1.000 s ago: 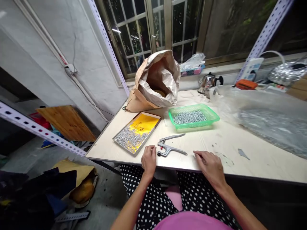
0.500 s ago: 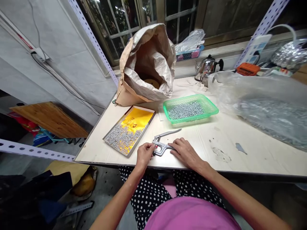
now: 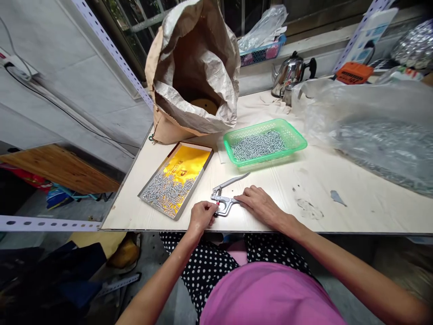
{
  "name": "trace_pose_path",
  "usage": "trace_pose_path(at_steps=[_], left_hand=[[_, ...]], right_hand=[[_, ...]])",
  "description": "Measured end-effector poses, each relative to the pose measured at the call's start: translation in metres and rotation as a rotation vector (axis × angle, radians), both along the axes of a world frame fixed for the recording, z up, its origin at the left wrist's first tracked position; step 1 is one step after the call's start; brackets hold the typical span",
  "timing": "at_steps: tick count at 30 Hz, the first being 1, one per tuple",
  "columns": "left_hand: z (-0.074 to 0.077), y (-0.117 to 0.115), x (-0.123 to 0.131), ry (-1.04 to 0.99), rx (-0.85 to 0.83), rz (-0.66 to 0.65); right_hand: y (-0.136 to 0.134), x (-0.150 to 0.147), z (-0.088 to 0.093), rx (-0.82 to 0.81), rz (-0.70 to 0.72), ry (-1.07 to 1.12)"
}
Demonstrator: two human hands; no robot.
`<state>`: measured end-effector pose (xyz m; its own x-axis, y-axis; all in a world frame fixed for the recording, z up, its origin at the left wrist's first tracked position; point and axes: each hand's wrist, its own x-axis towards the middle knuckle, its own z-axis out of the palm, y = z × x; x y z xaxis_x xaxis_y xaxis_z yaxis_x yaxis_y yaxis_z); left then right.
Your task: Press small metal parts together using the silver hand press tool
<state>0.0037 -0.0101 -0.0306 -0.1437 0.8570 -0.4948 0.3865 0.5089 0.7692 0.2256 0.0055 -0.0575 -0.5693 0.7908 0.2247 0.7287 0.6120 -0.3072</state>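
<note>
Silver hand pliers (image 3: 227, 203) with a coil spring lie on the table, their two handles spread apart toward the right. My left hand (image 3: 202, 216) is closed in a pinch at the jaw end, beside a small red and black part; what sits between its fingertips is hidden. My right hand (image 3: 260, 205) has its fingers closed over the end of the lower handle, and the upper handle stands free. Left of the pliers is a shallow box (image 3: 203, 174) with a yellow bottom and many small metal pins. Behind them a green plastic basket (image 3: 267, 161) holds more such pins.
A large open paper sack (image 3: 160, 119) stands at the back left. At the back are a metal kettle (image 3: 289, 74) and an orange box (image 3: 353, 73). A clear plastic bag (image 3: 375, 131) of metal parts covers the right side. The table's front edge is close to my body.
The camera view has tipped down and shifted slightly, so the back objects sit higher and farther left. Both hands stay at the pliers with almost no change in their hold.
</note>
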Motion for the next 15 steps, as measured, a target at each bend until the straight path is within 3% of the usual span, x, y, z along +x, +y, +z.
trace_pose_path(at_steps=[8, 15], left_hand=[[0.0030, 0.0046, -0.0042, 0.068, -0.071, -0.163], [0.0069, 0.0066, -0.0045, -0.026, -0.205, -0.091]], right_hand=[[-0.0009, 0.0035, -0.0012, 0.003, -0.006, -0.014], [0.0003, 0.0039, 0.0017, -0.018, 0.015, -0.069]])
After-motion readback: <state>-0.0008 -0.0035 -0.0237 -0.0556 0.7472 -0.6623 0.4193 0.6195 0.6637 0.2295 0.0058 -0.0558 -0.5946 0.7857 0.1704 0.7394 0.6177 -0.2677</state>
